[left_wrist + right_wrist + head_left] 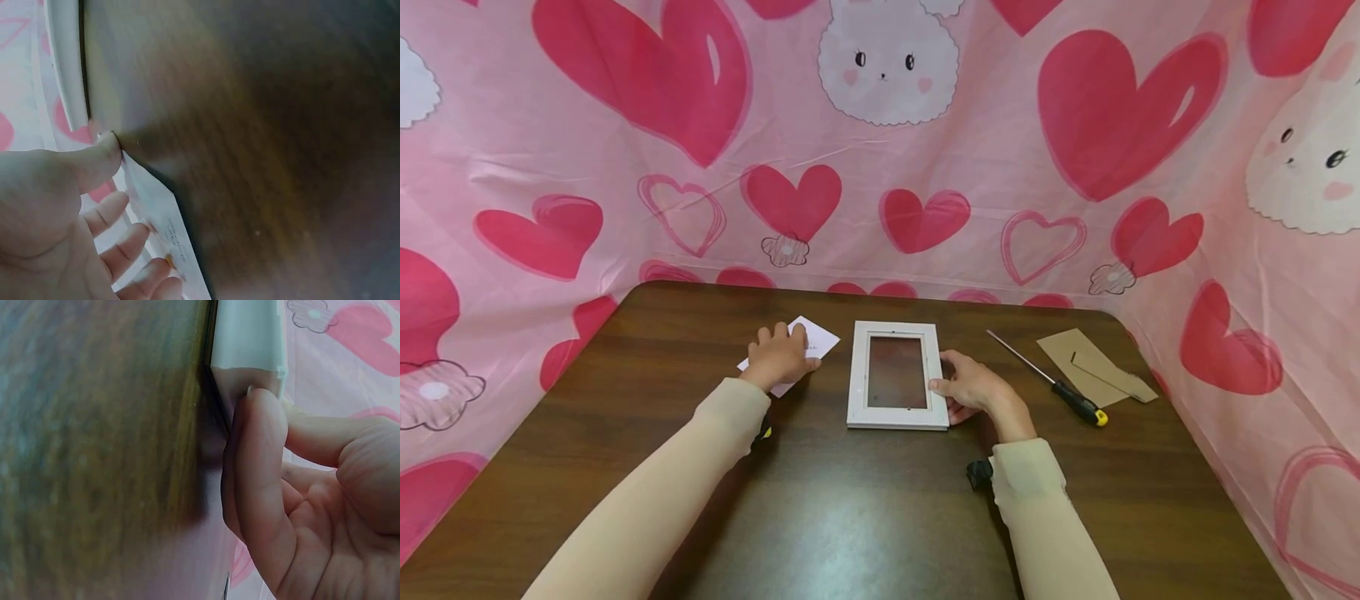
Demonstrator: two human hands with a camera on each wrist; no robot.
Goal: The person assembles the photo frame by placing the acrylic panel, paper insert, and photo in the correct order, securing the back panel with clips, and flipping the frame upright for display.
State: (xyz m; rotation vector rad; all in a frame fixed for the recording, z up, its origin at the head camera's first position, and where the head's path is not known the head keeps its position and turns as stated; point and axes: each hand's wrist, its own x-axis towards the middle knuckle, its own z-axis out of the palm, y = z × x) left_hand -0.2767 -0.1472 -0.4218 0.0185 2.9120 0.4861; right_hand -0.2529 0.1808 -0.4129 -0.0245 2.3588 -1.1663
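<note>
A white picture frame [859, 375] lies on the table with a dark, see-through middle. At its right side my right hand [976, 388] pinches the edge, thumb on top and the other fingers at the side. The right wrist view shows these fingers against the corner of the frame [247, 337]. To the left of the frame, a white card [822, 337] with small writing lies flat at a slant. My left hand [778, 358] rests over it, covering its middle. Up close, the left thumb touches the table by the tip of the card [164, 212], with fingers spread above it.
Right of the frame lies a screwdriver [1078, 403] with a black and yellow handle. Beyond it is a brown backing board [1075, 350] with a narrow stand strip [1138, 387]. A pink heart-print cloth [865, 150] hangs around the brown wooden table [842, 508].
</note>
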